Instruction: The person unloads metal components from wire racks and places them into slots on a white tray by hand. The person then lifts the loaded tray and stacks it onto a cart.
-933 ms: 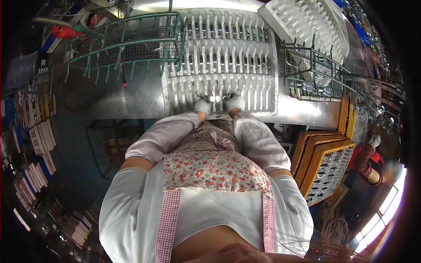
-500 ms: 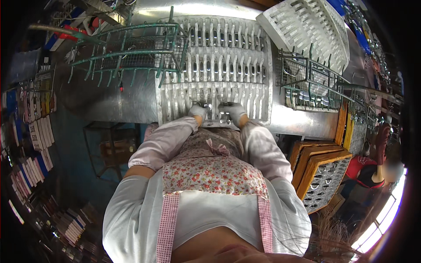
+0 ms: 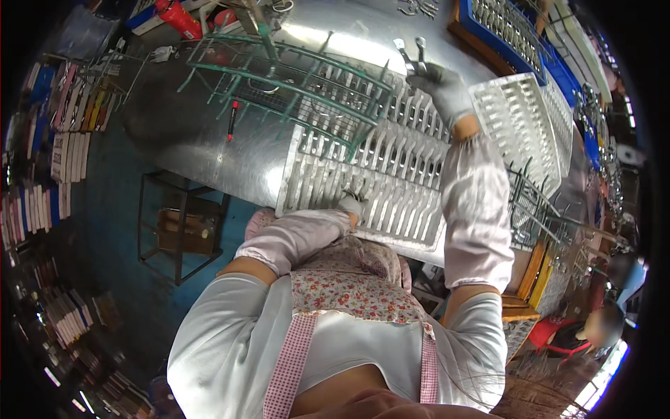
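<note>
My right hand [image 3: 441, 85], in a pale glove with dark fingertips, is stretched over the far part of the metal table. It grips slim metal pieces [image 3: 420, 49] whose two shiny heads stick out past the fingers. My gloved left hand [image 3: 351, 204] rests low at the near side of a pale slotted tray [image 3: 292, 192]. Its fingers are curled together; whatever may be in them is too small to make out. Slim metal pieces [image 3: 421, 159] lie in slots of the tray's farther rows. A green wire rack [image 3: 293, 94] hides part of its far left.
A red-and-black pen-like tool [image 3: 232, 120] lies left on the table [image 3: 188, 150]. At the right stand another pale slotted tray [image 3: 504, 105], a wire rack [image 3: 528, 202] and a blue tray [image 3: 504, 31] of metal pieces. Another person [image 3: 569, 335] is at far right.
Both hands were together at the tray's near edge. My right hand has gone far forward and right, with metal pieces in it. The view has turned, shifting the tray rightward.
</note>
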